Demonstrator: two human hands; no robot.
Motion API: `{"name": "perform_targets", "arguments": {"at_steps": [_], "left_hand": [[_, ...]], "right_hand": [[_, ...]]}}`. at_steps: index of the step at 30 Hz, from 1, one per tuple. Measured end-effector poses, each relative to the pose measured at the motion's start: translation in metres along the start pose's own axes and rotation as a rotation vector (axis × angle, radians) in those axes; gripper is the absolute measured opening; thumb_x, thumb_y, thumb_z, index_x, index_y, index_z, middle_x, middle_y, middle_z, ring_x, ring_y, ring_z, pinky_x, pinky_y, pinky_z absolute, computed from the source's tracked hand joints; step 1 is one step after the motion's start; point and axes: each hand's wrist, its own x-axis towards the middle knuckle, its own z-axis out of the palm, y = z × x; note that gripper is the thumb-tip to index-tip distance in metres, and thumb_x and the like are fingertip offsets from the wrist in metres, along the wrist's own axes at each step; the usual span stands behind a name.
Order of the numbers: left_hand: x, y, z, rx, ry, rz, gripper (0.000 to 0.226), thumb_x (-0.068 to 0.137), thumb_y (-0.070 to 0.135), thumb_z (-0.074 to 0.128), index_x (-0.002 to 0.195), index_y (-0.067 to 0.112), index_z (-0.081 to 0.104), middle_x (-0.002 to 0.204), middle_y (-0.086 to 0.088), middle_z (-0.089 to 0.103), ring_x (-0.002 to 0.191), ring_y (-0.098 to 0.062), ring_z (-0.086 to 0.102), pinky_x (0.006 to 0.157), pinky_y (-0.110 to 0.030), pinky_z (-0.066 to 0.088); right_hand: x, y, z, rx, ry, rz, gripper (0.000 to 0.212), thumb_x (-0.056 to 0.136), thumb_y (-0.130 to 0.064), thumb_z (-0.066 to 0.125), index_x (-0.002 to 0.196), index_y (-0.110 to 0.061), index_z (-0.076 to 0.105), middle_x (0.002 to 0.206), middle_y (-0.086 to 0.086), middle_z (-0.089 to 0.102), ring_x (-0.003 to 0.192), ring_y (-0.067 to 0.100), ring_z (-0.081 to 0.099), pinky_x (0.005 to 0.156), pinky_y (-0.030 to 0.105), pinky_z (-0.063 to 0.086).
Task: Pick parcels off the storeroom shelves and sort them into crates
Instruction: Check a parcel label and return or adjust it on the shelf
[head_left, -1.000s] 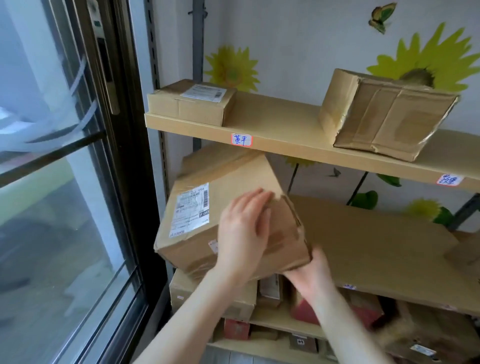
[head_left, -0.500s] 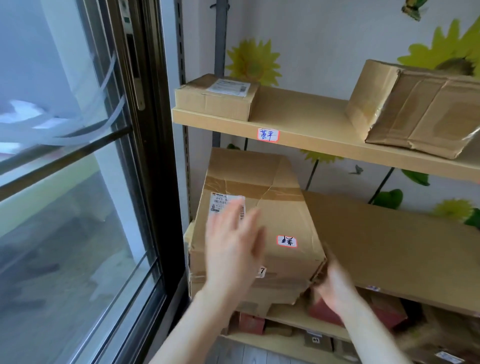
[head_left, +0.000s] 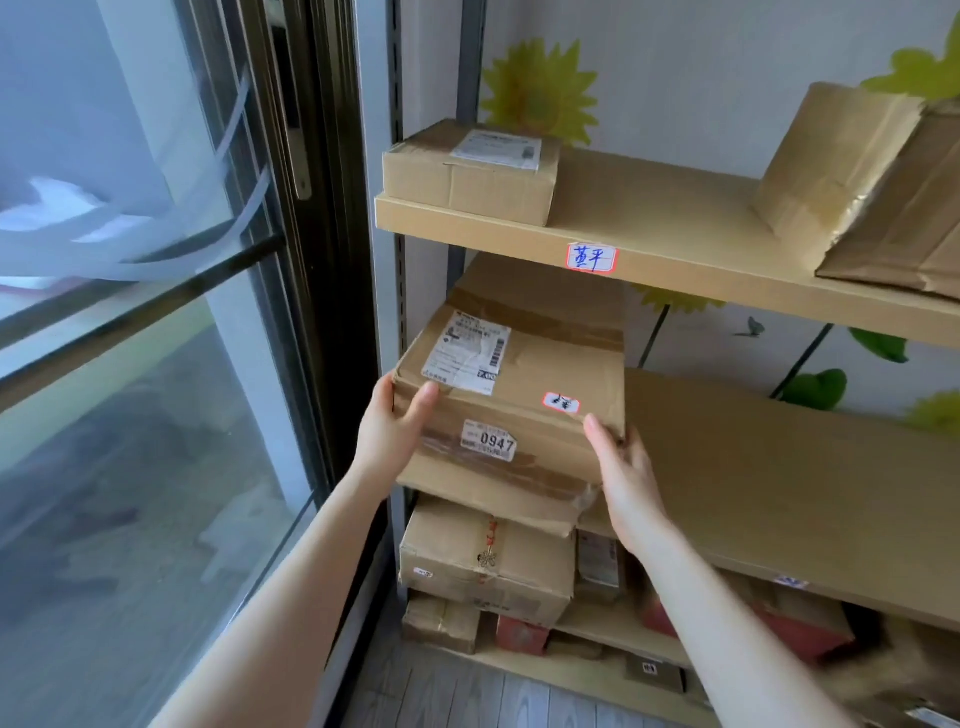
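Observation:
A large brown cardboard parcel (head_left: 524, 379) lies at the left end of the middle shelf (head_left: 779, 467). It carries a white shipping label, a "0947" sticker and a small red-edged tag. My left hand (head_left: 392, 434) grips its front left corner, thumb on top. My right hand (head_left: 626, 478) holds its front right corner from the side. The parcel's front edge juts out past the shelf.
A small labelled box (head_left: 467, 176) and a big taped box (head_left: 872, 192) sit on the upper shelf (head_left: 675, 249). Several parcels (head_left: 483, 564) crowd the lower shelf. A dark-framed glass door (head_left: 291, 208) stands close on the left. Grey floor shows below.
The parcel was tilted and lifted before; it now lies flat on the middle shelf. My left hand slid from its top to the front left corner, my right to the right corner.

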Motion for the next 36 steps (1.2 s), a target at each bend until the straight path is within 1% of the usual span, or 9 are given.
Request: {"name": "perform_targets", "arguments": {"at_steps": [10, 14, 17, 20, 21, 25, 32, 34, 36], "left_hand": [[0.049, -0.006, 0.013, 0.022, 0.088, -0.034, 0.049, 0.087, 0.047, 0.053, 0.122, 0.013, 0.049, 0.096, 0.013, 0.060, 0.088, -0.001, 0.059, 0.067, -0.012, 0.045], [0.021, -0.055, 0.019, -0.124, 0.385, -0.108, 0.047, 0.091, 0.039, 0.046, 0.131, 0.014, 0.046, 0.115, 0.006, 0.057, 0.107, -0.008, 0.054, 0.092, -0.023, 0.041], [-0.011, -0.126, 0.023, 0.083, 0.335, -0.250, 0.024, 0.092, 0.025, 0.045, 0.106, 0.014, 0.062, 0.095, 0.004, 0.060, 0.096, -0.015, 0.054, 0.086, -0.029, 0.041], [-0.030, -0.192, 0.030, 0.319, 0.150, -0.354, 0.022, 0.092, 0.021, 0.048, 0.072, 0.030, 0.050, 0.072, 0.008, 0.051, 0.085, -0.021, 0.048, 0.076, -0.032, 0.036], [-0.030, -0.210, 0.033, 0.352, 0.096, -0.403, 0.011, 0.092, 0.024, 0.050, 0.084, 0.027, 0.055, 0.083, 0.003, 0.059, 0.093, -0.023, 0.051, 0.081, -0.033, 0.038], [-0.014, -0.276, 0.044, 0.390, 0.051, -0.483, 0.063, 0.090, 0.040, 0.053, 0.139, 0.004, 0.034, 0.139, -0.015, 0.046, 0.129, -0.030, 0.042, 0.102, -0.037, 0.035], [-0.008, -0.340, 0.067, 0.328, 0.234, -0.372, 0.036, 0.085, 0.042, 0.056, 0.098, 0.011, 0.044, 0.091, -0.002, 0.054, 0.087, -0.022, 0.053, 0.071, -0.030, 0.036], [-0.019, -0.344, 0.062, 0.324, 0.326, -0.394, 0.036, 0.085, 0.044, 0.050, 0.098, 0.012, 0.042, 0.096, -0.004, 0.054, 0.090, -0.023, 0.052, 0.075, -0.032, 0.036], [-0.035, -0.346, 0.052, 0.308, 0.394, -0.438, 0.044, 0.087, 0.048, 0.045, 0.107, 0.009, 0.043, 0.107, -0.008, 0.055, 0.099, -0.026, 0.052, 0.083, -0.036, 0.039]], "right_hand": [[0.044, -0.013, 0.026, -0.061, 0.014, 0.039, 0.050, 0.086, -0.049, 0.052, 0.131, -0.027, 0.044, 0.112, -0.013, 0.054, 0.102, 0.006, 0.049, 0.076, 0.020, 0.034], [0.018, 0.024, 0.016, 0.146, 0.081, 0.015, 0.033, 0.081, -0.050, 0.056, 0.098, -0.022, 0.060, 0.092, -0.013, 0.061, 0.076, -0.008, 0.060, 0.079, 0.013, 0.046], [-0.026, 0.110, 0.012, 0.106, 0.266, 0.083, 0.022, 0.081, -0.042, 0.059, 0.080, -0.021, 0.066, 0.088, -0.003, 0.070, 0.088, 0.008, 0.067, 0.086, 0.027, 0.053], [-0.048, 0.198, 0.003, -0.124, 0.293, 0.318, 0.022, 0.091, -0.027, 0.053, 0.077, -0.015, 0.064, 0.085, 0.001, 0.068, 0.089, 0.021, 0.065, 0.085, 0.035, 0.050], [-0.043, 0.220, -0.002, -0.164, 0.288, 0.381, 0.020, 0.092, -0.027, 0.052, 0.082, -0.013, 0.063, 0.089, 0.002, 0.066, 0.094, 0.024, 0.062, 0.083, 0.033, 0.047], [0.006, 0.288, -0.014, -0.319, 0.269, 0.537, 0.048, 0.088, -0.038, 0.055, 0.127, -0.010, 0.049, 0.127, 0.008, 0.056, 0.111, 0.024, 0.052, 0.085, 0.026, 0.034], [0.030, 0.348, -0.007, -0.003, 0.198, 0.719, 0.088, 0.070, -0.078, 0.044, 0.143, -0.031, 0.027, 0.153, -0.005, 0.024, 0.138, 0.019, 0.027, 0.111, 0.041, 0.021], [0.011, 0.356, -0.015, 0.030, 0.273, 0.689, 0.081, 0.072, -0.077, 0.042, 0.137, -0.029, 0.039, 0.148, -0.003, 0.036, 0.134, 0.019, 0.035, 0.108, 0.039, 0.024], [-0.011, 0.360, -0.024, 0.073, 0.387, 0.617, 0.041, 0.082, -0.063, 0.047, 0.100, -0.032, 0.068, 0.114, -0.009, 0.067, 0.113, 0.017, 0.054, 0.105, 0.038, 0.030]]}}
